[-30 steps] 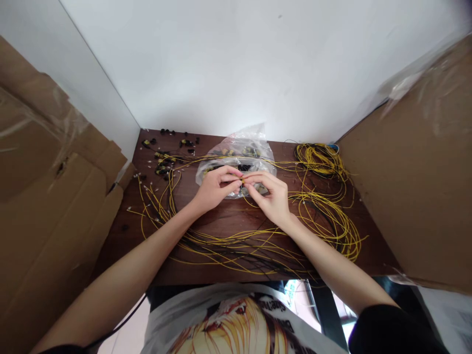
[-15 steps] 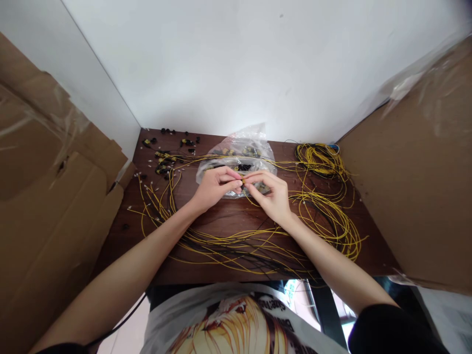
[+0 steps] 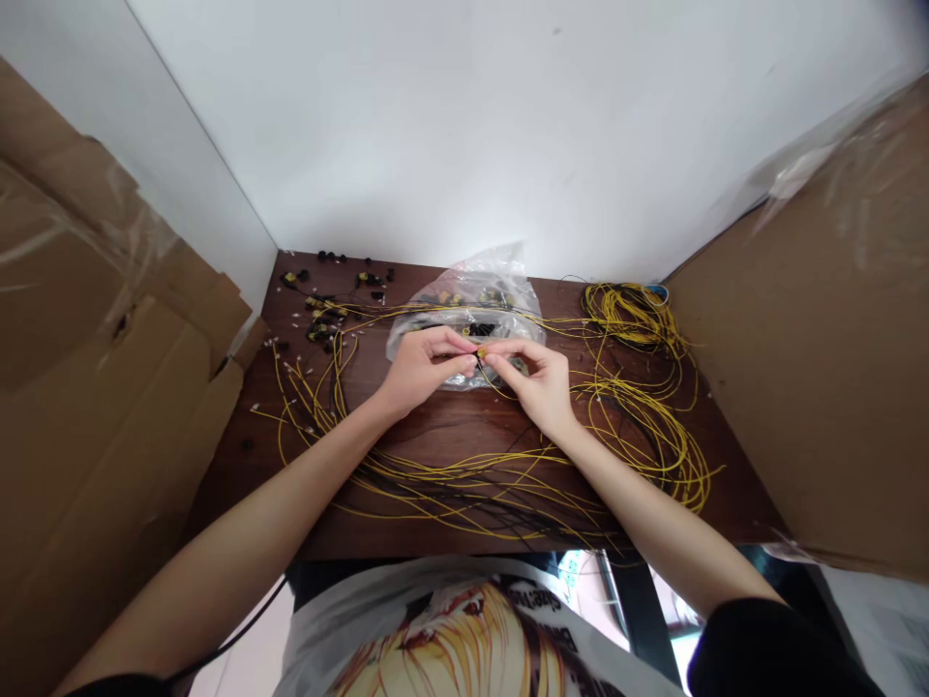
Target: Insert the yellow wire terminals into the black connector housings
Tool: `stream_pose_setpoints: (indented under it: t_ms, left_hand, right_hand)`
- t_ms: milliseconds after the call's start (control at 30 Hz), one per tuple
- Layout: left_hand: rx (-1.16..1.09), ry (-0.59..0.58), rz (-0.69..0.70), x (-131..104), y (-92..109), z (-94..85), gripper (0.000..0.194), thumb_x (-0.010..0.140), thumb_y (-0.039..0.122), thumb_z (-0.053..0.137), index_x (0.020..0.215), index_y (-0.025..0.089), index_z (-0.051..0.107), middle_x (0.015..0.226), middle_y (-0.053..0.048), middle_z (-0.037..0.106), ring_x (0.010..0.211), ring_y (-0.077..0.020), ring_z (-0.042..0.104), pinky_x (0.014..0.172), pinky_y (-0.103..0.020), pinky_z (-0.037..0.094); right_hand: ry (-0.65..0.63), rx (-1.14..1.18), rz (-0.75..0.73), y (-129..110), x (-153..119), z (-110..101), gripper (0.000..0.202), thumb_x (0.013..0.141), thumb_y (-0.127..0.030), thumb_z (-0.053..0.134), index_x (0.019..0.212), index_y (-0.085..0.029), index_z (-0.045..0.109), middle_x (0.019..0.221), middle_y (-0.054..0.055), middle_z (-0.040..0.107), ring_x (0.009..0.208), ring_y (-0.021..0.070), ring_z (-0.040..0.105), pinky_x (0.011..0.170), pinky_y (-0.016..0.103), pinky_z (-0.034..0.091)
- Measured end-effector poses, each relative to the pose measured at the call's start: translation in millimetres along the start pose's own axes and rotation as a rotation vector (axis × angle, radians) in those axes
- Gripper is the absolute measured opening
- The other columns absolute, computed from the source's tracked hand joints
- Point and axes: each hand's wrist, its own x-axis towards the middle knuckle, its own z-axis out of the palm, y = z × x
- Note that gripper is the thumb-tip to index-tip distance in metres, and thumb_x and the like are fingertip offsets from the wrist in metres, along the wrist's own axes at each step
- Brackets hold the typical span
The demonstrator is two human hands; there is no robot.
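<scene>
Both hands meet over the clear plastic bag [image 3: 500, 263] in the middle of the table. A small yellow-and-black connector [image 3: 480, 354] is pinched between them. My left hand [image 3: 428, 366] closes thumb and fingers on its dark left end, while my right hand [image 3: 535, 378] grips the yellow part. A thin yellow wire trails down from the connector under the right hand. Fingertips hide much of the piece, so its exact shape cannot be made out. Black and yellow parts show inside the bag behind the hands.
Yellow and black wires [image 3: 464, 474] stretch across the table front. Coiled yellow wire [image 3: 631, 315] lies at the back right. Several black-and-yellow connectors [image 3: 326, 310] are scattered at the back left. Cardboard walls [image 3: 108, 387] flank the brown table [image 3: 435, 426], with a white wall behind.
The fingers of my right hand have shifted slightly on the connector, and more of its yellow part shows. My left hand has stayed almost still.
</scene>
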Motion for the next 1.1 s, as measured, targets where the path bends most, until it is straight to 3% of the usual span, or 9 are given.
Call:
stream_pose_setpoints:
  t_ms: [567, 867, 1100]
  left_hand:
    - [0.054, 0.054, 0.062, -1.6, 0.5, 1.9, 0.014, 0.068, 0.021, 0.070, 0.077, 0.012, 0.065, 0.070, -0.004, 0.070, 0.061, -0.0134, 0.066, 0.066, -0.027, 0.055]
    - [0.157, 0.087, 0.107, -3.7, -4.4, 2.5, 0.012, 0.070, 0.023, 0.069, 0.077, 0.013, 0.067, 0.076, -0.005, 0.071, 0.067, -0.0154, 0.067, 0.067, -0.027, 0.055]
    - [0.149, 0.090, 0.092, -3.7, -3.5, 3.9, 0.011, 0.070, 0.022, 0.068, 0.076, 0.012, 0.067, 0.070, -0.004, 0.070, 0.061, -0.0135, 0.064, 0.063, -0.025, 0.054]
  right_hand:
    - [-0.002, 0.018, 0.005, -0.1, -1.0, 2.5, 0.010, 0.079, -0.028, 0.064, 0.080, -0.019, 0.069, 0.085, 0.004, 0.069, 0.079, 0.0158, 0.062, 0.072, 0.030, 0.048]
    - [-0.008, 0.048, 0.071, 0.4, -0.7, 3.4, 0.012, 0.077, -0.030, 0.066, 0.076, -0.019, 0.070, 0.083, 0.004, 0.069, 0.077, 0.0159, 0.062, 0.071, 0.030, 0.048]
    - [0.008, 0.127, 0.103, 4.0, -0.6, 5.4, 0.009, 0.076, -0.027, 0.067, 0.075, -0.018, 0.069, 0.082, 0.004, 0.068, 0.078, 0.0158, 0.062, 0.076, 0.031, 0.048]
